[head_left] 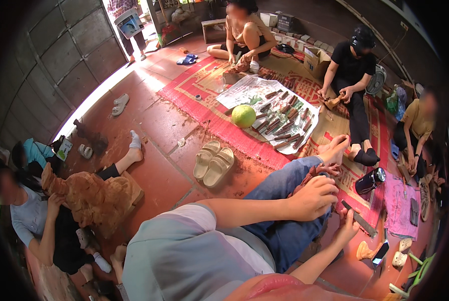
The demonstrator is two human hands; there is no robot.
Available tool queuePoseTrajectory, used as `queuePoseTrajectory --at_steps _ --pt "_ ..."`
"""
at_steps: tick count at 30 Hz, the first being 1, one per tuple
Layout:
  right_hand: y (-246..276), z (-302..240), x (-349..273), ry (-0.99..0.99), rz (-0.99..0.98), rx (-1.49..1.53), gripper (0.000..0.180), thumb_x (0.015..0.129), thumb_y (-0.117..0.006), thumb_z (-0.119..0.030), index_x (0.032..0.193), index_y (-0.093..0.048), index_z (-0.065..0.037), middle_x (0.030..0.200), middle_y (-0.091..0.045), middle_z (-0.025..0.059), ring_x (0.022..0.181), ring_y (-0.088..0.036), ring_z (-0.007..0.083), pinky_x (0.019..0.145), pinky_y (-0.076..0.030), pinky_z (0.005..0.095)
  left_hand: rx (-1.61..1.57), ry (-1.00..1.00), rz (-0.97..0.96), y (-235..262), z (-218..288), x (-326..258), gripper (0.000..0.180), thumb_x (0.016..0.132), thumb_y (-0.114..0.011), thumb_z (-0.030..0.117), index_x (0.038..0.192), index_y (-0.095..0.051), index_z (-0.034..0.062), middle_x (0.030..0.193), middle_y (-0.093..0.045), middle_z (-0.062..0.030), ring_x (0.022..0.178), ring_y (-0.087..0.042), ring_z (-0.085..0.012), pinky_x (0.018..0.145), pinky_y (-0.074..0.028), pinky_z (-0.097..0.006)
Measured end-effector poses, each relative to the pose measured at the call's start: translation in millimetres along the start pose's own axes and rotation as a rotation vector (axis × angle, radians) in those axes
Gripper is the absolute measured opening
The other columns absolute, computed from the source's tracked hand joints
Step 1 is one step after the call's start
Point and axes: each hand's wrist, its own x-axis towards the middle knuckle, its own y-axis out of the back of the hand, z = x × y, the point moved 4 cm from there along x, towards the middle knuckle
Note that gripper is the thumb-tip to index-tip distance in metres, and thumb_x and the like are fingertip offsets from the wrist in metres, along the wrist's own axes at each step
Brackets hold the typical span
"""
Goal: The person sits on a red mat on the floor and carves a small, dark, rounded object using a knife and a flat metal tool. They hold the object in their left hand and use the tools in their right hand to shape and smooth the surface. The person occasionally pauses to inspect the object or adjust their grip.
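Gripping a flat bar [366, 225], the right hand [348, 229] sits near the left hand [312, 198], whose hold I cannot tell.

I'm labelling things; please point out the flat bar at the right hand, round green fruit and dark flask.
Flat bar [366, 226]: head view, on its broad face.
Round green fruit [243, 116]: head view, middle of its skin.
Dark flask [368, 182]: head view, side of its body.

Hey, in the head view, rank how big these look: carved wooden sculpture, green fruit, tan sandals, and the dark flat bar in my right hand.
1. Carved wooden sculpture
2. Tan sandals
3. Unsure: green fruit or dark flat bar; the bar looks longer but thinner.
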Motion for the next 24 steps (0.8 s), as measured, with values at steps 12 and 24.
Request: queuePoseTrajectory --at_steps 12,24 --pt "-70 -27 -36 0.082 -0.407 -0.155 0.011 0.088 -0.058 -0.006 0.097 -0.051 -0.004 0.09 -0.058 0.0064 0.084 -0.058 0.0137 0.078 -0.048 0.0237 -0.468 0.65 0.044 40 -34 -38 0.025 0.094 -0.042 0.012 0.104 -0.061 -0.0012 0.094 -0.062 -0.008 0.088 -0.057 -0.015 0.078 -0.045 -0.029" --pt "-59 -32 -30 0.13 -0.228 0.034 0.007 0.085 -0.058 -0.003 0.088 -0.052 -0.003 0.08 -0.051 0.003 0.089 -0.058 0.017 0.078 -0.043 0.0238 -0.762 0.712 -0.189 -3 -91 35 0.035 0.096 -0.04 0.028 0.107 -0.06 0.0018 0.096 -0.063 -0.0069 0.086 -0.06 -0.0152 0.076 -0.048 -0.029"
